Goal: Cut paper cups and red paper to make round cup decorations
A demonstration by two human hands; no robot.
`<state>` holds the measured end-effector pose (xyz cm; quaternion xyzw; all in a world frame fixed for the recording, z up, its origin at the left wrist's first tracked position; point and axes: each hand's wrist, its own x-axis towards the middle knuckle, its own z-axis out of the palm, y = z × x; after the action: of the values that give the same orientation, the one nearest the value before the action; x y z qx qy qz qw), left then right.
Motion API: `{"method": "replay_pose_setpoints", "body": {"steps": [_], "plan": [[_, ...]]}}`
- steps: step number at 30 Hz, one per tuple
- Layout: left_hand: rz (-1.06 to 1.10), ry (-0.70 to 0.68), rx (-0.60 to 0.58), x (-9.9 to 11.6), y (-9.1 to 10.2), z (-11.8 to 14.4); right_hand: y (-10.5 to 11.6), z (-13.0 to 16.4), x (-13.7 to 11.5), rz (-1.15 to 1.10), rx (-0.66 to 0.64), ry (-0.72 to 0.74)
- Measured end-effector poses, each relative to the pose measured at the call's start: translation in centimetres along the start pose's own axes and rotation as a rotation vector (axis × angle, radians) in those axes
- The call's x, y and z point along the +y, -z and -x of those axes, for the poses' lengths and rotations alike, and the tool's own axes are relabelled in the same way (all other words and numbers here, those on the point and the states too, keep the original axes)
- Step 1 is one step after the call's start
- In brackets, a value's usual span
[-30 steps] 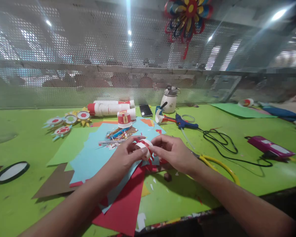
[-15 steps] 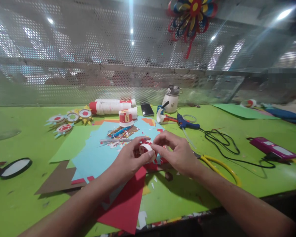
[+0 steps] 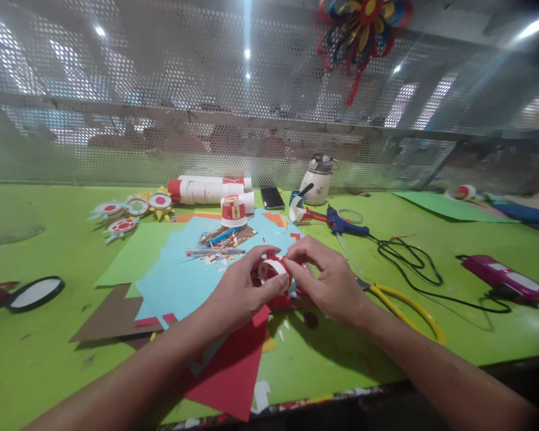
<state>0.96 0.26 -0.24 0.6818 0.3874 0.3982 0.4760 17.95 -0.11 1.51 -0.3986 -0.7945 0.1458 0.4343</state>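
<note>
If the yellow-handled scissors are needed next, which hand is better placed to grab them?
Probably the right hand: the yellow-handled scissors lie just beside its wrist. The left hand grips the red-and-white paper ring on the far side.

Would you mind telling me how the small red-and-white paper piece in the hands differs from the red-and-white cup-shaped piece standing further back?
The paper ring is pinched between the left hand and right hand, off the sheets; the cup-shaped piece stands upright, untouched. The ring is low and round; the cup is taller, flaring downward. Both are red and white.
</note>
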Motion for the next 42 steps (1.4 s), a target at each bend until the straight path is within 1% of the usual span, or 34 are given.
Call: {"method": "replay_pose_setpoints", "body": {"steps": [5,10,16,22,25,28,33,36,39,42], "plan": [[-0.03,-0.001,-0.001,-0.1,-0.1,0.0,-0.3,0.3,0.2,0.003,0.009,-0.028],[-0.014,-0.005,-0.003,-0.1,-0.1,-0.1,-0.4,0.2,0.1,-0.003,0.013,-0.047],[-0.031,-0.017,0.03,-0.2,-0.3,-0.1,-0.5,0.2,-0.1,-0.009,0.022,-0.043],[0.039,0.023,-0.009,0.5,-0.2,-0.2,-0.7,0.3,0.0,-0.057,0.031,-0.084],[0.077,0.042,-0.023,1.1,-0.1,-0.2,-0.7,0.2,0.0,-0.153,0.025,-0.148],[0.118,0.059,-0.034,1.5,0.0,-0.3,-0.5,0.1,0.0,-0.29,-0.005,-0.252],[0.199,0.091,-0.013,1.2,0.3,-0.3,0.2,-0.2,-0.1,-0.528,-0.079,-0.429],[0.236,0.129,0.007,0.9,0.6,-0.4,0.5,-0.3,0.0,-0.626,-0.161,-0.512],[0.292,0.154,0.015,0.8,0.7,-0.5,0.5,-0.3,0.0,-0.69,-0.227,-0.552],[0.349,0.183,0.004,0.8,0.7,-0.6,0.4,-0.2,0.0,-0.686,-0.234,-0.537]]}}
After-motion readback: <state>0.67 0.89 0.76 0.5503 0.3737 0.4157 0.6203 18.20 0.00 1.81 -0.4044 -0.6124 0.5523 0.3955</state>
